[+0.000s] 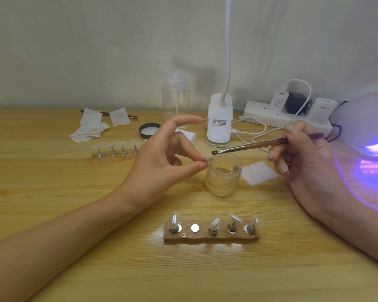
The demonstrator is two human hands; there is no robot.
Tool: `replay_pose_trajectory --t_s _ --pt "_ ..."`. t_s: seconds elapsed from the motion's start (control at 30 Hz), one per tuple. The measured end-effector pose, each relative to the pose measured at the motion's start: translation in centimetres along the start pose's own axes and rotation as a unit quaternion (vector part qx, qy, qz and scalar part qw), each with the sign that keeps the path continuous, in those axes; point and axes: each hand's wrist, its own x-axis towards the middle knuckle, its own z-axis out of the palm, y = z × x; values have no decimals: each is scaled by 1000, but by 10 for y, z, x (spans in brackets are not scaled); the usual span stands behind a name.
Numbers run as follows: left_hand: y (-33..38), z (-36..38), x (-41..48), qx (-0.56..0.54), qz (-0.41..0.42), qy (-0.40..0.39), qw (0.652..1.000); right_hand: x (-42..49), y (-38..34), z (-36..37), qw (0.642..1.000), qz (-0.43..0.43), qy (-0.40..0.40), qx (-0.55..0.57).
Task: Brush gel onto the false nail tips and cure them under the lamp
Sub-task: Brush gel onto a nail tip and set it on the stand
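My left hand pinches a small clear false nail tip between thumb and a finger, just over the left rim of the open glass gel jar. My right hand grips a brown gel brush, its dark bristles pointing left, close above the nail tip. A wooden holder near me carries several nail tips on metal stands, with one bare magnet spot. A second holder with several tips lies farther left. The curing lamp glows violet at the right edge.
The jar's black lid, a clear pump bottle, a white clip lamp and a power strip with cables stand at the back. White wipes lie back left; one wipe lies right of the jar.
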Motion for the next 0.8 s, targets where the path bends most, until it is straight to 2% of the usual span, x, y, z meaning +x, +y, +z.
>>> replay_pose_trajectory --t_s 0.1,0.27,0.4,0.57,0.73,0.8 --pt "-1 0 0 -1 -2 -1 1000 0 1 2 1000 -1 -19 -13" --pt "-1 0 0 -1 -2 -4 1000 1 1 -1 999 8 34 -12" --pt "-2 -1 0 -21 -15 -6 1000 1 2 0 1000 3 -7 -17" --pt "1 -1 -2 -48 -29 -16 998 2 4 -4 999 16 39 -29" --pt "4 -2 -2 -72 -46 -24 996 0 2 -1 1000 -3 -6 -17" --pt "4 -2 -2 -73 -48 -27 996 0 2 0 999 7 9 -34"
